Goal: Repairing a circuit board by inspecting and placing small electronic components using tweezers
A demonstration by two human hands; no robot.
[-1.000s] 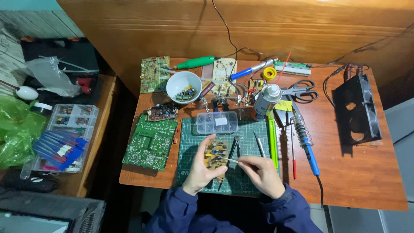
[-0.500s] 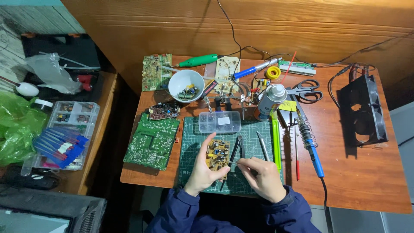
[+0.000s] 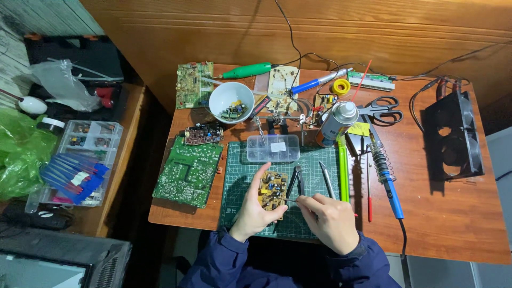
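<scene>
Gripping a small yellow circuit board point(image 3: 273, 193), the left hand point(image 3: 255, 213) steadies it; the right hand point(image 3: 330, 221) at 3 o'clock pinches a thin probe point(image 3: 292, 200) against parts still mounted.

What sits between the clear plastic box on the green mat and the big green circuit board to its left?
In the head view, only bare green cutting mat separates the clear plastic lidded box from the large green circuit board.

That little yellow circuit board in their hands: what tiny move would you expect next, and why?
Probably nudging the thin tool onto the small yellow board. The left hand holds that board tilted above the green mat, and the right hand pinches the tool with its tip at the board's edge.
</scene>
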